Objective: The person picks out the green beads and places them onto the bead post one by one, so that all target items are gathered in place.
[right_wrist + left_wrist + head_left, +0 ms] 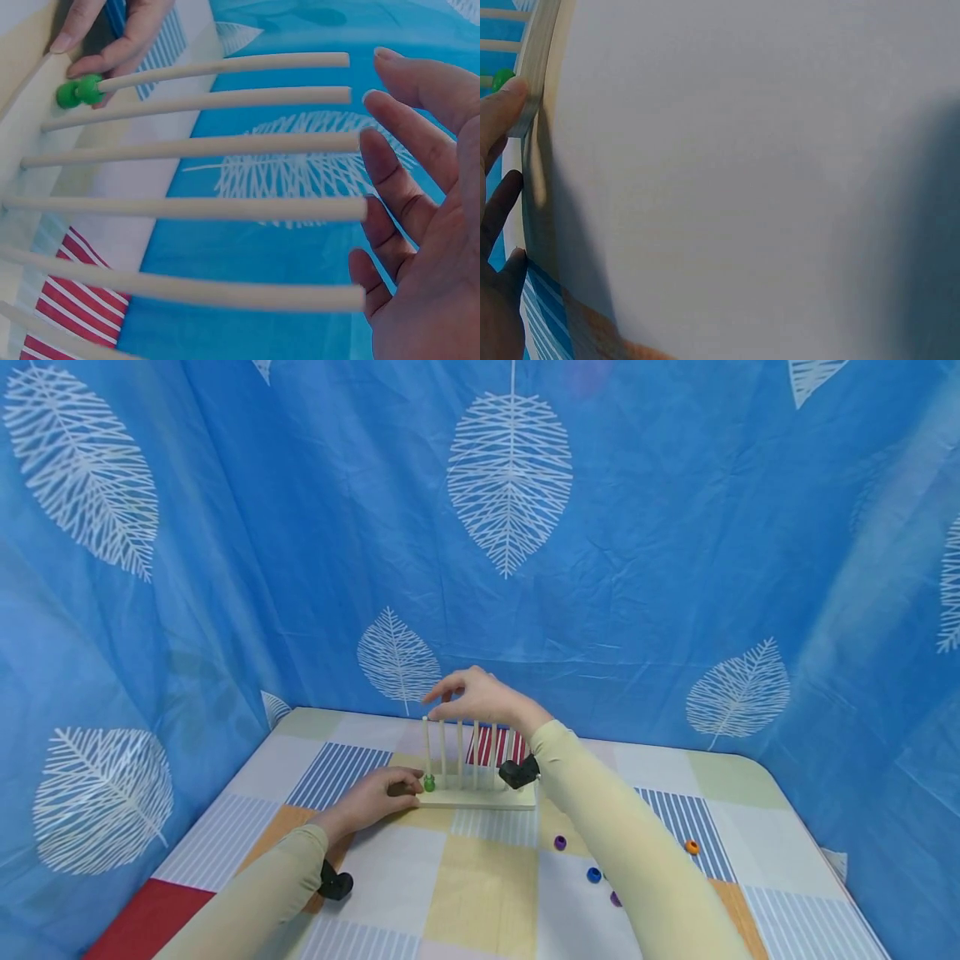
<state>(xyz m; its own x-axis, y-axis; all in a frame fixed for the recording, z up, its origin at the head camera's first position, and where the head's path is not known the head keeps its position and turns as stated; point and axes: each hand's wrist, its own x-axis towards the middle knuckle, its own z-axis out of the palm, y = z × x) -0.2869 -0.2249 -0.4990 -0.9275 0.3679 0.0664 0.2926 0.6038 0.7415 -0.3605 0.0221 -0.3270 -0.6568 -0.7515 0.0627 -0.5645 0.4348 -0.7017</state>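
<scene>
On a patchwork cloth [487, 877] before blue leaf-print curtains [615, 568], left hand [375, 795] pinching a peg stand [480, 799], right hand [480, 695] loose and empty, 2 green beads [90, 88] threaded

Blue leaf-print curtains [637, 527] around a patchwork-covered tabletop [487, 893]

The creased curtains hang behind the tabletop and along both sides, printed with large white skeleton leaves [510, 477]. A patchwork cloth [375, 860] spreads white, yellow, orange, red and striped squares to rounded far corners. A pale sheen [877, 527] runs down the right-hand curtain; soft shadow [566, 225] darkens part of the cloth.
</scene>
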